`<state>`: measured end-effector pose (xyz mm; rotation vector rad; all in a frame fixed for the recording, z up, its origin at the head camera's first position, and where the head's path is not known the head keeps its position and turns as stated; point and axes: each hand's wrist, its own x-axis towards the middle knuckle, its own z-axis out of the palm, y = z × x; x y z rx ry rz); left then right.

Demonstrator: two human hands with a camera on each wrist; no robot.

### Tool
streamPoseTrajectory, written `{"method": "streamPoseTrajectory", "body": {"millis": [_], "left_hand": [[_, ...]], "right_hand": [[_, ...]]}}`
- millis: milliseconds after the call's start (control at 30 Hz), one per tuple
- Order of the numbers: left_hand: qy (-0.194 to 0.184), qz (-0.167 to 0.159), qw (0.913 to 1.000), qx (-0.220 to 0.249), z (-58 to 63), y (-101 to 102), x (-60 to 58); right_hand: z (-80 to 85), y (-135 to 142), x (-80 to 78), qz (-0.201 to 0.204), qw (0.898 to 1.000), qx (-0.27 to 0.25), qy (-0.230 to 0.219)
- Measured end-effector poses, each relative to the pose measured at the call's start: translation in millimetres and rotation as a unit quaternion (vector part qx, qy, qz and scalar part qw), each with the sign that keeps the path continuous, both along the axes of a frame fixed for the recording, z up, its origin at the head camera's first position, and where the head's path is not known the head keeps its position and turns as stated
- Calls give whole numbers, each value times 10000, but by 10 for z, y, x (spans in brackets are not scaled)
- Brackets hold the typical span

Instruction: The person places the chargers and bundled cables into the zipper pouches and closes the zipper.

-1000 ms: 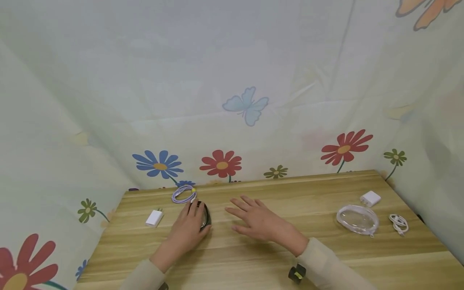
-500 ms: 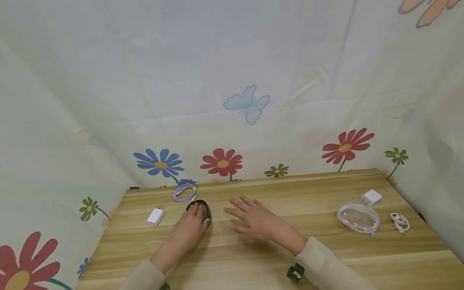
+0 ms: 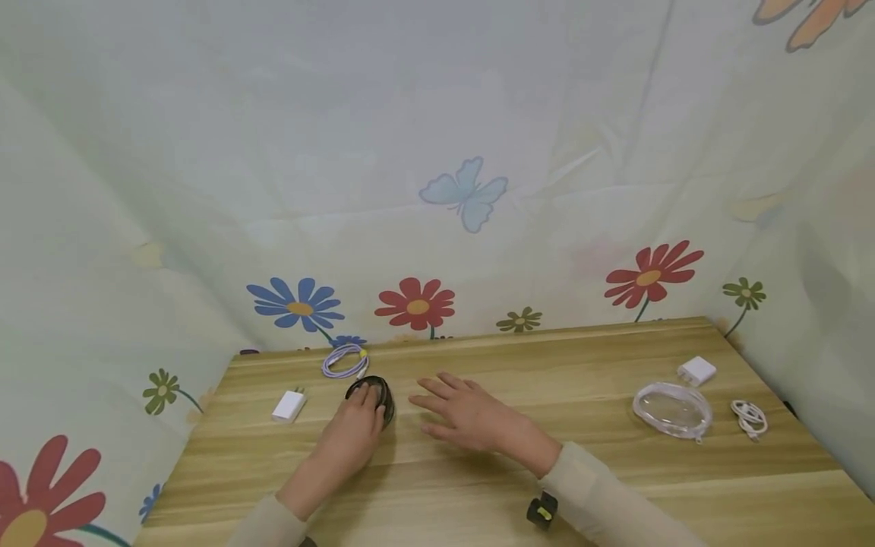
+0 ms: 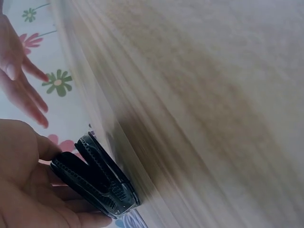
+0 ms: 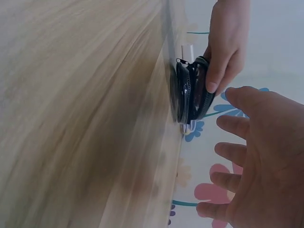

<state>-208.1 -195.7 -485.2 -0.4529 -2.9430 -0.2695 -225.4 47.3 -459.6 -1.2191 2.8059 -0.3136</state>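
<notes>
My left hand (image 3: 350,434) holds a small oval zip pouch with black edges (image 3: 388,401) on the left half of the table. In the left wrist view the pouch (image 4: 107,183) is unzipped, its two halves apart like a clam, with the thumb at one end and the fingers along its upper half. The right wrist view shows a zip puller on the pouch (image 5: 202,90), whose lower half sits at the tabletop. To the right, my right hand (image 3: 472,418) hovers over the wood, fingers spread, touching nothing. The pouch's inside is too dark to read.
Behind the pouch lies a coiled lilac cable (image 3: 345,361); a white charger plug (image 3: 289,406) is left of it. On the right are a clear oval pouch (image 3: 673,410), another white plug (image 3: 697,371) and a white cable (image 3: 750,419). A flowered curtain (image 3: 472,266) surrounds the table.
My left fingers, earlier stretched over the pouch's top, have drawn back and curled at it, and the pouch has shifted slightly left. My right hand has drifted a little left.
</notes>
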Motion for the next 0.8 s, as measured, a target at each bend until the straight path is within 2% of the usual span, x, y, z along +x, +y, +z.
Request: {"method": "streamPoseTrajectory", "body": {"millis": [133, 300, 400, 633, 800], "left_hand": [[81, 119, 9997, 175, 19, -25, 33], [539, 197, 9983, 141, 62, -52, 109], [687, 211, 9973, 141, 82, -67, 146], [418, 324, 9980, 350, 79, -100, 160], [292, 257, 9980, 505, 84, -106, 156]], "right_hand": [[-43, -58, 0, 72, 9999, 62, -58], [-102, -152, 27, 264, 9994, 201, -100], [-126, -221, 58, 382, 9989, 271, -4], [-162, -380, 104, 515, 9979, 385, 75], [-175, -436, 130, 520, 9975, 481, 66]]}}
